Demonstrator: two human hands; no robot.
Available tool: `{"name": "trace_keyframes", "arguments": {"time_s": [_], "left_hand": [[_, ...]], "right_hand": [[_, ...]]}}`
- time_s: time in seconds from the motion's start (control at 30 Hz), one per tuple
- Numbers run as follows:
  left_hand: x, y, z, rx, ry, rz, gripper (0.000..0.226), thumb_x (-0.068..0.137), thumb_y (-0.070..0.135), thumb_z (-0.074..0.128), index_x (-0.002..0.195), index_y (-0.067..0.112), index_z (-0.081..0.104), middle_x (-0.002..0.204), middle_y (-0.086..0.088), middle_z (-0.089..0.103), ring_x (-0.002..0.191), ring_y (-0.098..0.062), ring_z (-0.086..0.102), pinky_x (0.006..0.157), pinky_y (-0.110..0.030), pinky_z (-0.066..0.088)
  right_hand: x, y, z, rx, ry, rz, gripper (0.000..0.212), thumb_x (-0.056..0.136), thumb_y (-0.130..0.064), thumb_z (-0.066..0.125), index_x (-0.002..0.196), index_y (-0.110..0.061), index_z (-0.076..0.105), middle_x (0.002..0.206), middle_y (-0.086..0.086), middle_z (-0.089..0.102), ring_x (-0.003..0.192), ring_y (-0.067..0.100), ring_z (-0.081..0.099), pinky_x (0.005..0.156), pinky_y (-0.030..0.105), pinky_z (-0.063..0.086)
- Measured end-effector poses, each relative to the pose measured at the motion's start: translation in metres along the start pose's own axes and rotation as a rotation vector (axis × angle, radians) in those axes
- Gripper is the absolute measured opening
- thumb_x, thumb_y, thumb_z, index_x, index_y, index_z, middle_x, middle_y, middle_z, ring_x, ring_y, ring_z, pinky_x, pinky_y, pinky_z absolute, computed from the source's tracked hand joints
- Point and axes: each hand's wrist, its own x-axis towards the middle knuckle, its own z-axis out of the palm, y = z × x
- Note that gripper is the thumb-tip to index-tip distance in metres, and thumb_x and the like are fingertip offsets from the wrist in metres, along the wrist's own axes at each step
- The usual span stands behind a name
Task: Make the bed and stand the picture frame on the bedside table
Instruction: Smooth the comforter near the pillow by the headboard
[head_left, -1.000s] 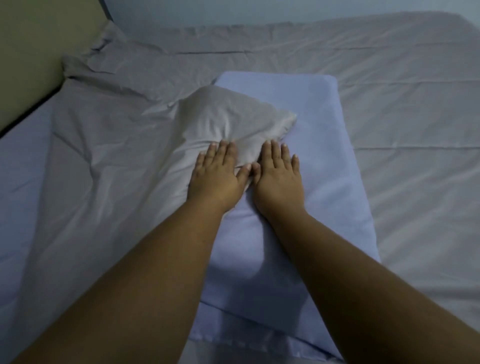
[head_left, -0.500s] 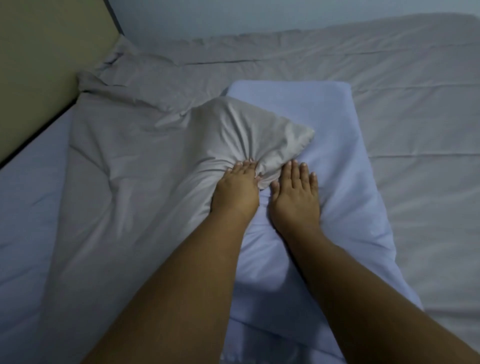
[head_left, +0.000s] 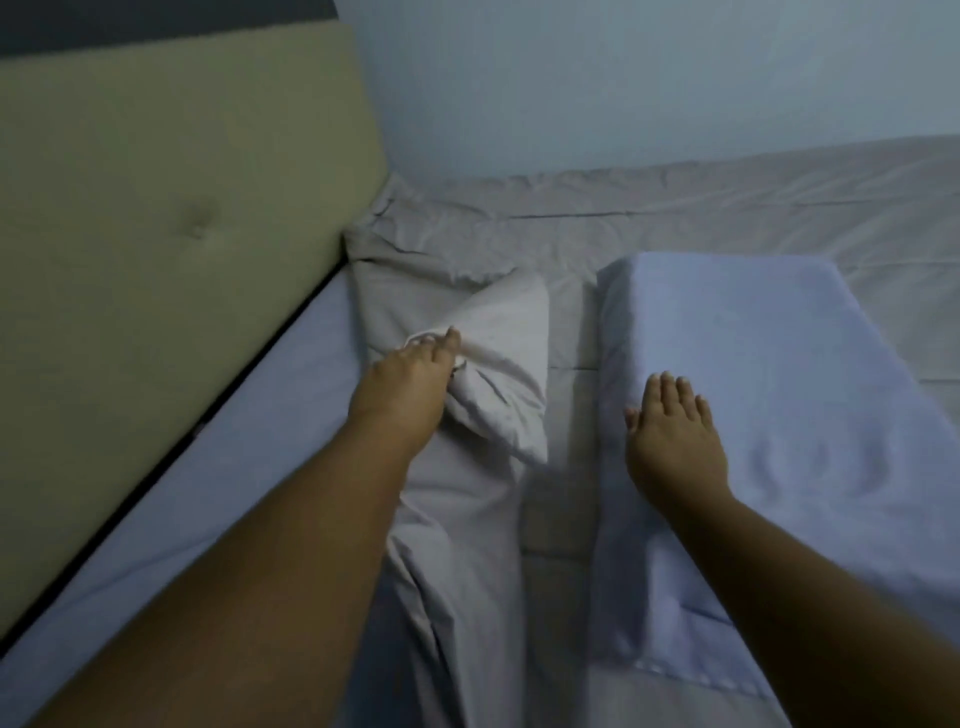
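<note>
A grey blanket (head_left: 727, 208) covers the bed, and its corner (head_left: 504, 364) is bunched up near the headboard. My left hand (head_left: 410, 384) grips that bunched corner, fingers curled into the cloth. A pale blue pillow (head_left: 779, 415) lies lengthwise on the blanket to the right. My right hand (head_left: 675, 436) rests flat on the pillow's left side with straight fingers. A strip of grey blanket shows between the corner and the pillow. No picture frame or bedside table is in view.
A beige padded headboard (head_left: 156, 260) runs along the left. A pale blue fitted sheet (head_left: 234, 493) lies bare between it and the blanket. A light wall (head_left: 623, 78) stands behind the bed.
My left hand has pulled the gripped blanket corner left, off the pillow, toward the headboard. My right hand stays flat on the pillow. The view has swung left and up.
</note>
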Motion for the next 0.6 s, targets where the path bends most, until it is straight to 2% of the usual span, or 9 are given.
{"name": "trace_keyframes", "arguments": {"time_s": [0.13, 0.17, 0.23, 0.27, 0.37, 0.47, 0.53, 0.57, 0.6], "left_hand": [[-0.052, -0.139, -0.005, 0.191, -0.056, 0.057, 0.059, 0.095, 0.012, 0.036, 0.150, 0.022, 0.018, 0.148, -0.017, 0.038, 0.136, -0.032, 0.038, 0.111, -0.040, 0.033], [-0.068, -0.173, -0.005, 0.231, -0.040, 0.071, 0.056, 0.093, 0.010, 0.037, 0.147, 0.022, 0.028, 0.142, -0.023, 0.044, 0.131, -0.037, 0.044, 0.107, -0.044, 0.038], [-0.105, -0.233, -0.014, 0.237, 0.005, 0.019, 0.051, 0.085, 0.010, 0.040, 0.133, 0.018, 0.053, 0.117, -0.034, 0.060, 0.104, -0.048, 0.062, 0.085, -0.053, 0.053], [-0.125, -0.257, -0.017, 0.261, -0.038, -0.041, 0.049, 0.084, 0.013, 0.041, 0.131, 0.018, 0.056, 0.113, -0.033, 0.061, 0.098, -0.047, 0.064, 0.081, -0.051, 0.055], [-0.178, -0.309, -0.004, 0.308, -0.401, -0.338, 0.051, 0.089, 0.027, 0.053, 0.138, 0.019, 0.042, 0.134, -0.015, 0.053, 0.117, -0.032, 0.057, 0.097, -0.036, 0.046], [-0.224, -0.324, 0.027, 0.178, -0.562, -0.495, 0.048, 0.080, 0.037, 0.069, 0.120, 0.014, 0.057, 0.128, -0.007, 0.060, 0.115, -0.021, 0.060, 0.096, -0.029, 0.046], [-0.257, -0.327, 0.065, 0.077, -0.615, -0.606, 0.040, 0.083, 0.033, 0.067, 0.116, 0.011, 0.059, 0.124, -0.009, 0.061, 0.114, -0.021, 0.060, 0.095, -0.026, 0.046], [-0.272, -0.329, 0.087, 0.015, -0.572, -0.679, 0.029, 0.086, 0.023, 0.065, 0.110, 0.006, 0.062, 0.118, -0.012, 0.064, 0.108, -0.022, 0.063, 0.090, -0.023, 0.048], [-0.286, -0.331, 0.108, -0.055, -0.460, -0.723, 0.019, 0.086, 0.011, 0.066, 0.102, 0.001, 0.065, 0.108, -0.017, 0.067, 0.098, -0.024, 0.067, 0.078, -0.015, 0.052]], "right_hand": [[-0.025, -0.115, 0.017, 0.055, -0.025, -0.071, 0.057, 0.101, -0.035, 0.016, 0.148, -0.003, 0.010, 0.159, 0.013, 0.008, 0.147, 0.024, 0.004, 0.119, 0.036, 0.000], [-0.032, -0.144, 0.021, 0.068, -0.039, -0.083, 0.058, 0.101, -0.036, 0.014, 0.149, -0.005, 0.008, 0.159, 0.012, 0.007, 0.147, 0.023, 0.003, 0.119, 0.035, 0.000], [-0.045, -0.197, 0.032, 0.082, -0.063, -0.116, 0.058, 0.101, -0.037, 0.012, 0.149, -0.006, 0.007, 0.159, 0.011, 0.006, 0.147, 0.022, 0.002, 0.119, 0.036, 0.000], [-0.052, -0.220, 0.037, 0.084, -0.079, -0.140, 0.058, 0.101, -0.037, 0.012, 0.149, -0.007, 0.007, 0.159, 0.010, 0.006, 0.147, 0.022, 0.002, 0.119, 0.036, 0.000], [-0.074, -0.276, 0.059, 0.072, -0.135, -0.230, 0.057, 0.101, -0.037, 0.011, 0.149, -0.007, 0.007, 0.159, 0.010, 0.006, 0.147, 0.022, 0.003, 0.119, 0.035, 0.000], [-0.095, -0.311, 0.090, 0.048, -0.192, -0.294, 0.057, 0.101, -0.037, 0.014, 0.149, -0.007, 0.007, 0.159, 0.009, 0.005, 0.147, 0.021, 0.001, 0.119, 0.035, 0.000], [-0.107, -0.327, 0.115, 0.029, -0.212, -0.338, 0.057, 0.101, -0.036, 0.016, 0.149, -0.006, 0.009, 0.159, 0.010, 0.007, 0.147, 0.021, 0.002, 0.119, 0.035, 0.000], [-0.114, -0.333, 0.128, 0.021, -0.229, -0.362, 0.057, 0.101, -0.036, 0.017, 0.149, -0.006, 0.009, 0.159, 0.010, 0.007, 0.147, 0.022, 0.002, 0.119, 0.035, -0.001], [-0.120, -0.338, 0.141, 0.014, -0.249, -0.384, 0.056, 0.101, -0.035, 0.017, 0.149, -0.006, 0.009, 0.159, 0.010, 0.007, 0.147, 0.022, 0.002, 0.119, 0.035, -0.001]]}}
